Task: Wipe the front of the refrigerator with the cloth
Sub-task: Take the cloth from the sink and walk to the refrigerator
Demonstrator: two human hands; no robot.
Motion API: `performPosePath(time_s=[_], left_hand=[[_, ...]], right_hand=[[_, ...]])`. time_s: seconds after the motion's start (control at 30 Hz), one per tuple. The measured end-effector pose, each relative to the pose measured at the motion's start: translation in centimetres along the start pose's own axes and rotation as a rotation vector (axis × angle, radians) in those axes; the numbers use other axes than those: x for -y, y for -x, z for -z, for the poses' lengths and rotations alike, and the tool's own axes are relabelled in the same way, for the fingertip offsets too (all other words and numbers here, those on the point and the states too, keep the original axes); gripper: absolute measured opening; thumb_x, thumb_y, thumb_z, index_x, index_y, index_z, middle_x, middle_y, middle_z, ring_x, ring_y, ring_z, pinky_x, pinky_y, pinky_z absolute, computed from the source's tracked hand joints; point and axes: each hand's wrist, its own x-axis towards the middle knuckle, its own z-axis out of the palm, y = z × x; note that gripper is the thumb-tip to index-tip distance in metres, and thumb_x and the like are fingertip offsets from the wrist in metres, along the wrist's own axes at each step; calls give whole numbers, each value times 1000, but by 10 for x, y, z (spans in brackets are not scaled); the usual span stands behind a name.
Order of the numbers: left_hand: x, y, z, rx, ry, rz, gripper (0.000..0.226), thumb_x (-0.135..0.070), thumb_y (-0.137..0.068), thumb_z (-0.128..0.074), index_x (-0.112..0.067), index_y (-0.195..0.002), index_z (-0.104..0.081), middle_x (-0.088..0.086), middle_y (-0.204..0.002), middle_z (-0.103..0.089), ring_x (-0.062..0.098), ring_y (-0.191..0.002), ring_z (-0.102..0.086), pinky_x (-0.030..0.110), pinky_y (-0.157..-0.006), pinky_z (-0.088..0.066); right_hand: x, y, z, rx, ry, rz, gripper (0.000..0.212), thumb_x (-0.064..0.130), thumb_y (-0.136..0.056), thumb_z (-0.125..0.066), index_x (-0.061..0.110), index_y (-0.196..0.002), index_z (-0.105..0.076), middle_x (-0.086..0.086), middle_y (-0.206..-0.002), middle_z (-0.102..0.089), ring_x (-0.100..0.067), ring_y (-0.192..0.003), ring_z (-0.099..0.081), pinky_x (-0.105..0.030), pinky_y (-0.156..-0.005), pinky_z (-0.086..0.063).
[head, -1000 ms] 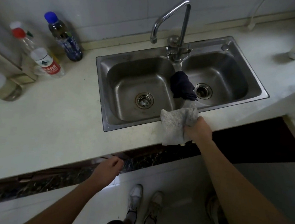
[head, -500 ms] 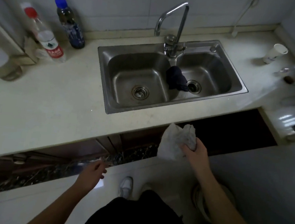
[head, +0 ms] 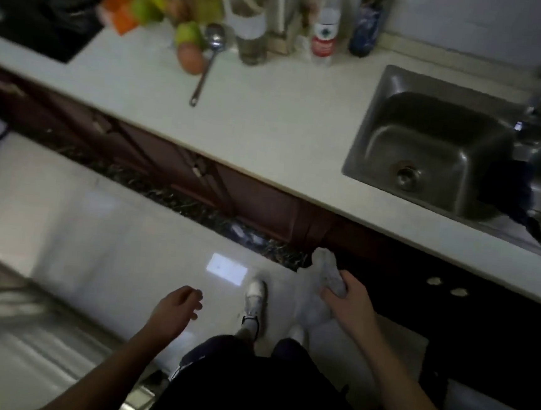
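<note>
My right hand [head: 350,305] grips a pale grey cloth [head: 328,273], which hangs bunched below the counter edge over the floor. Empty, my left hand [head: 176,309] floats above the floor to the left of my feet, with its fingers loosely curled and apart. The picture is blurred by motion. No refrigerator can be made out for certain; a pale blurred surface [head: 5,338] fills the lower left corner.
A white counter [head: 270,116] runs across the view with a steel sink [head: 430,153] at the right and a dark cloth [head: 509,189] over its divider. Bottles [head: 325,29], a ladle [head: 206,65], fruit and a black hob [head: 40,11] stand at the back left.
The view has swung left, so the sink now sits at the right. My right hand has dropped lower with the cloth, away from the counter. My left hand stays low and empty.
</note>
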Motion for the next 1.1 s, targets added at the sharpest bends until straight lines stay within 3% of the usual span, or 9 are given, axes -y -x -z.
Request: performPosePath(time_s=[0.13,0.27,0.33,0.47,0.6,0.73,0.87,1.1], left_hand=[[65,23,26,-151,200,117,25,-20,-102,-51,-7,-88,-67,13,-86,-72,23,-68,-65,29,-58,-44],[129,38,50,-235,430,221,25,-25,-99,-57,-6,-86,-66,16,-81,-69,27,-65,-62,34,-65,-48],[158,43,63,-287,524,257,33,-37,-89,-62,-5,-84,-66,16,-77,-67,26,-65,-61,34,-64,-49],[209,41,88,-344,544,340,37,-37,-93,-55,-4,-82,-68,15,-76,-72,28,-66,-66,35,-62,-49],[225,25,120,-351,598,376,45,-34,-92,-52,9,-90,-64,16,-76,-66,26,-66,-61,36,-64,-49],[217,-1,167,-351,627,394,27,-20,-102,-51,-5,-84,-65,13,-80,-69,24,-66,-62,26,-56,-42],[213,-35,215,-384,589,361,23,-21,-100,-54,-10,-83,-67,8,-80,-73,22,-66,-68,27,-57,-45],[221,-89,280,-429,684,469,25,-22,-101,-54,-10,-85,-69,12,-82,-73,23,-66,-67,30,-62,-50]], right_hand=[[58,-14,-56,188,187,133,14,21,-89,-74,17,-99,-65,-1,-93,-72,-18,-90,-69,-33,-79,-53],[107,-16,-116,351,319,274,14,16,-88,-75,22,-97,-65,7,-88,-70,-4,-83,-65,-19,-66,-47],[127,-19,-146,400,390,317,16,14,-88,-75,26,-90,-65,7,-86,-71,-5,-81,-66,-12,-61,-45],[160,-28,-203,458,475,336,11,10,-88,-73,20,-89,-68,-1,-86,-74,-15,-82,-70,-13,-62,-50],[183,-35,-250,463,452,315,12,9,-89,-74,20,-93,-69,-2,-89,-74,-14,-83,-70,-15,-66,-53],[208,-51,-288,429,460,296,9,14,-90,-75,15,-96,-69,-7,-89,-74,-19,-84,-71,-35,-76,-56],[243,-80,-332,444,526,301,13,14,-90,-75,11,-100,-69,-8,-90,-73,-21,-86,-70,-39,-79,-55],[323,-155,-439,571,642,357,12,14,-88,-76,15,-96,-67,-7,-88,-73,-23,-86,-70,-41,-82,-55]])
